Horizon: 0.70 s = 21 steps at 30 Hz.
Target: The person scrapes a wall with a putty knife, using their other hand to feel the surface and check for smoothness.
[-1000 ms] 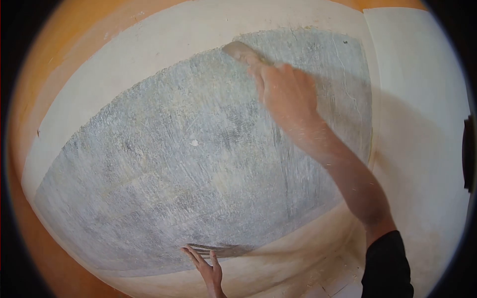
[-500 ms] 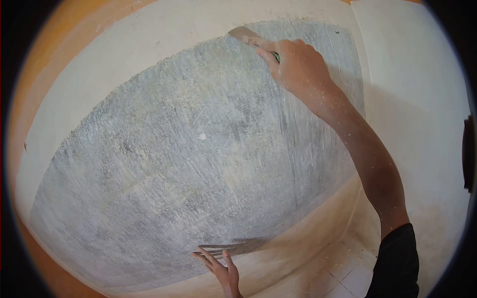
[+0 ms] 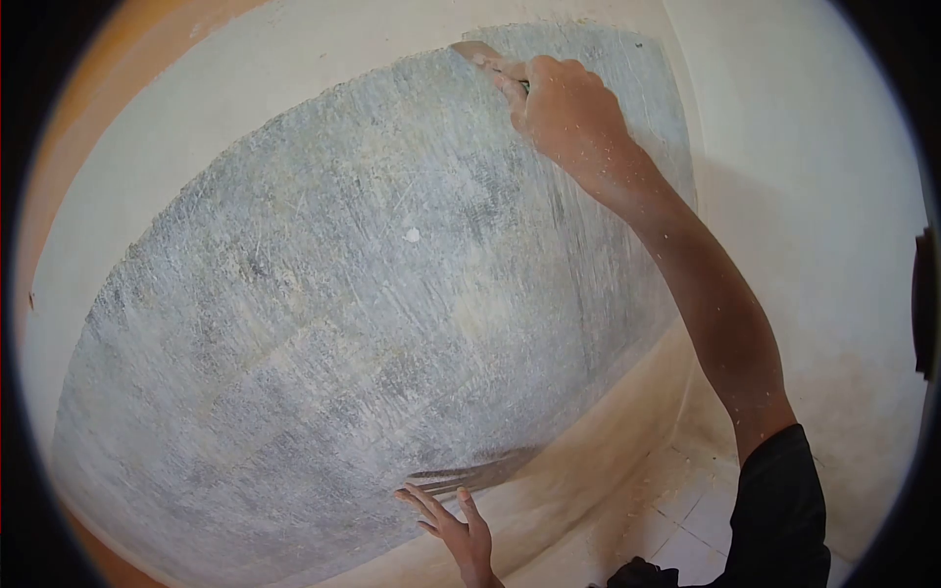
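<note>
My right hand (image 3: 570, 106) is closed around the handle of a scraper (image 3: 474, 49), most of which my fingers cover. Its flat blade lies against the wall at the upper border of a large grey, scraped-looking patch (image 3: 323, 294), where cream paint (image 3: 323, 54) begins. Low on the same patch, my left hand (image 3: 459, 527) is open, fingers spread, with the fingertips at the wall surface and a dark shadow beside them. Pale specks of dust dot my right hand and forearm.
A pale adjoining wall (image 3: 784, 196) meets the patched wall at a corner on the right. Floor tiles (image 3: 686, 524) with crumbs lie below. An orange band (image 3: 127, 73) runs along the upper left. A dark object (image 3: 923, 304) stands at the right edge.
The camera view has shifted and turned slightly, so the wall sits differently in the picture. The scraper stays at the patch's upper border in my right hand. My left hand remains spread low down.
</note>
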### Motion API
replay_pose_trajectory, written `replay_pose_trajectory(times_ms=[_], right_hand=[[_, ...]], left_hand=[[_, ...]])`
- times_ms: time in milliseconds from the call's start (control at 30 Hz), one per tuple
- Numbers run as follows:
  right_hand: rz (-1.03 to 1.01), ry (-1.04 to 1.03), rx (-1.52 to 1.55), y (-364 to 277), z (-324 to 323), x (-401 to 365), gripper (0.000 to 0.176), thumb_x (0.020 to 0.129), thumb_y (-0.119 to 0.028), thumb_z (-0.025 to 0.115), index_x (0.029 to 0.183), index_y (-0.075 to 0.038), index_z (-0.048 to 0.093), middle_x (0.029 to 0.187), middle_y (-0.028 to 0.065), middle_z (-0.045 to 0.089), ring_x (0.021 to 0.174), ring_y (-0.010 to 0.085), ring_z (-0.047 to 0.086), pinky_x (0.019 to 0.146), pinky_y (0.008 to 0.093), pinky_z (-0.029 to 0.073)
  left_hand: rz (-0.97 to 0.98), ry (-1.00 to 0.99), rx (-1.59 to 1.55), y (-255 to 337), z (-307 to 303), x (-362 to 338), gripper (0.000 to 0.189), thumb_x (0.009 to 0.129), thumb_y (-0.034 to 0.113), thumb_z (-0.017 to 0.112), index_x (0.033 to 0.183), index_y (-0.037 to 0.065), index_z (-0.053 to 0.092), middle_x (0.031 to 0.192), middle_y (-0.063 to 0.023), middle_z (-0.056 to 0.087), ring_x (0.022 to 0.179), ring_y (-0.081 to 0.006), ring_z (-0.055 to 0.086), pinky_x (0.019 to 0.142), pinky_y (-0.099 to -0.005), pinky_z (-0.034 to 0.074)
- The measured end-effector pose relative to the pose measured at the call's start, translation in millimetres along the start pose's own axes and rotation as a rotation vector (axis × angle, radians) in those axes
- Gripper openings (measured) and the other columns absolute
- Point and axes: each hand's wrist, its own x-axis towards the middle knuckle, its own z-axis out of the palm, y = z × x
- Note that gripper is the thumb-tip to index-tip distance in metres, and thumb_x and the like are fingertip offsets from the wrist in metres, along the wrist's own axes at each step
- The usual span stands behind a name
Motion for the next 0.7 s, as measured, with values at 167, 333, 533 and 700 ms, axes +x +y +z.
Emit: replay_pose_trajectory(times_ms=[167,333,533,700], right_hand=[[0.028,-0.118,-0.010,-7,-9,-3,0.033,0.098,-0.035,0.056,0.116,-0.013,0.072,0.072,0.0142,0.069,0.057,0.0233,0.064,0.058,0.0339,0.054],[0.138,-0.248,0.035,-10,-20,11,0.035,0.101,-0.035,0.051,0.114,-0.010,0.071,0.078,0.0136,0.070,0.067,0.0252,0.069,0.063,0.0380,0.056],[0.115,-0.117,0.028,-7,-4,7,0.035,0.100,-0.037,0.051,0.116,-0.012,0.071,0.076,0.0126,0.069,0.062,0.0234,0.065,0.063,0.0362,0.055],[0.133,-0.209,0.021,-10,-17,-3,0.036,0.100,-0.037,0.052,0.115,-0.011,0.071,0.079,0.0134,0.070,0.068,0.0247,0.068,0.065,0.0375,0.055]], left_hand=[[0.014,-0.033,-0.075,6,-6,0,0.084,0.098,0.037,0.052,0.156,0.006,-0.002,0.162,-0.0211,-0.007,0.150,-0.0383,-0.004,0.114,-0.0628,-0.001],[0.010,-0.057,-0.062,-3,-12,-3,0.086,0.098,0.038,0.052,0.156,0.006,-0.004,0.162,-0.0223,-0.006,0.150,-0.0383,-0.003,0.114,-0.0628,-0.001],[0.035,-0.036,-0.054,-11,-1,4,0.089,0.097,0.037,0.054,0.155,0.005,-0.005,0.161,-0.0226,-0.009,0.150,-0.0378,-0.006,0.114,-0.0631,-0.002],[0.092,-0.047,-0.098,-1,-7,1,0.096,0.094,0.041,0.059,0.156,0.006,-0.005,0.160,-0.0244,-0.011,0.149,-0.0404,-0.008,0.113,-0.0650,0.002]])
